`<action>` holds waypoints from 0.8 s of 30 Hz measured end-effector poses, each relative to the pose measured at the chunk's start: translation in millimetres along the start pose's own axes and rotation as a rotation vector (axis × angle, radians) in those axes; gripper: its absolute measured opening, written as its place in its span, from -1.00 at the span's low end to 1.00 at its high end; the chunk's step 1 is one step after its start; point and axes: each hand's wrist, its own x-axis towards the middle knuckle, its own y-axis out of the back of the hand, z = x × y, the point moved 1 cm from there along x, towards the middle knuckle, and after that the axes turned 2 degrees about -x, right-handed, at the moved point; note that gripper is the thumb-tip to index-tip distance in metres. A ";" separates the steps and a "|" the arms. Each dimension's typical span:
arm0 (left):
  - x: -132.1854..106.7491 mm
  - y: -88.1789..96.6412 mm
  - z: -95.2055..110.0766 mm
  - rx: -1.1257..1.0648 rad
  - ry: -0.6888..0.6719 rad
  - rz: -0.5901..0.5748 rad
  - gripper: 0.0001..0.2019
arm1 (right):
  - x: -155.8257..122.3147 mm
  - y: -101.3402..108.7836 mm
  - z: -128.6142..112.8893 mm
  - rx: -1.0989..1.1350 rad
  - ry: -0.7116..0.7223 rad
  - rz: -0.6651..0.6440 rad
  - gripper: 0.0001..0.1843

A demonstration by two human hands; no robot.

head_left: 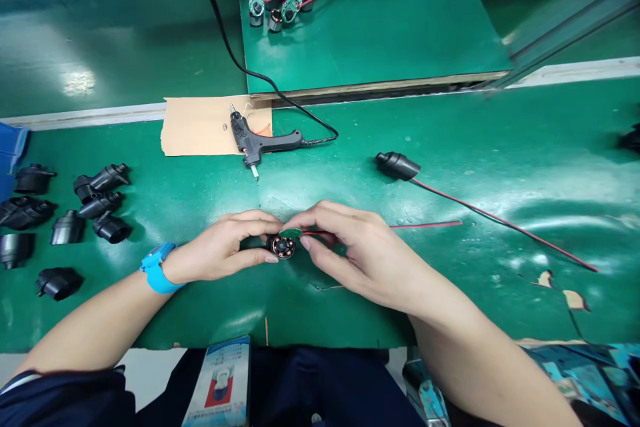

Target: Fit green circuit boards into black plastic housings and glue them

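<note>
My left hand is closed on a small round motor, its open face showing copper windings. At the motor's upper right edge, my right hand pinches a small green circuit board with thumb and fingertips. A red wire runs from the board under my right hand and out across the bench. Whether the board touches the motor I cannot tell. Farther right lies a black housing with its own red and black wires trailing.
Behind the hands, a black glue gun rests partly on cardboard, its cable running upward. Several black housings lie at the left. Several wired motors sit on a raised green board. Scraps lie near the right front edge.
</note>
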 end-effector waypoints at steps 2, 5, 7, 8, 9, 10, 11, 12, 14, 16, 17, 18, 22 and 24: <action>0.0 0.3 0.0 0.001 0.006 0.009 -0.65 | -0.2 2.2 0.4 -0.047 -0.024 -0.029 -0.77; -0.7 1.2 -0.4 -0.001 0.022 0.017 -0.65 | -1.1 6.1 1.1 -0.076 -0.066 -0.017 -0.80; -1.5 1.7 -0.7 0.007 0.022 0.022 -0.64 | -1.1 5.9 0.3 -0.056 -0.076 -0.010 -0.78; -1.8 1.7 -0.9 0.014 0.019 0.026 -0.64 | -0.9 4.6 -0.4 -0.041 -0.078 -0.018 -0.77; -2.1 1.5 -1.0 0.023 0.015 0.030 -0.64 | -0.7 2.7 -1.0 -0.026 -0.081 -0.034 -0.76; -2.3 1.0 -1.1 0.030 0.007 0.035 -0.65 | -0.6 0.6 -1.5 -0.010 -0.085 -0.053 -0.73; -2.5 0.5 -0.9 0.036 -0.006 0.054 -0.66 | -0.5 -1.4 -1.8 0.008 -0.089 -0.069 -0.70; -2.6 0.1 -0.7 0.040 -0.023 0.094 -0.66 | -0.6 -3.1 -1.6 0.024 -0.091 -0.070 -0.66; -2.5 -0.8 0.0 0.054 -0.064 0.194 -0.65 | -0.9 -5.2 0.0 0.064 -0.096 -0.047 -0.56; -2.0 -2.1 0.3 0.105 -0.088 0.224 -0.66 | -0.9 -7.3 3.2 0.122 -0.126 -0.047 -0.48; -1.6 -3.0 0.2 0.140 -0.090 0.211 -0.68 | -0.5 -9.0 5.2 0.164 -0.153 -0.060 -0.46; -1.4 -4.0 0.0 0.176 -0.090 0.187 -0.70 | 0.0 -11.2 7.2 0.213 -0.187 -0.075 -0.46; -2.8 -7.7 -1.2 0.271 -0.119 0.198 -0.74 | 3.9 -23.1 12.9 0.380 -0.279 -0.044 -0.46; -4.5 -9.9 -1.7 0.309 -0.141 0.201 -0.75 | 5.7 -28.5 14.0 0.400 -0.289 -0.026 -0.44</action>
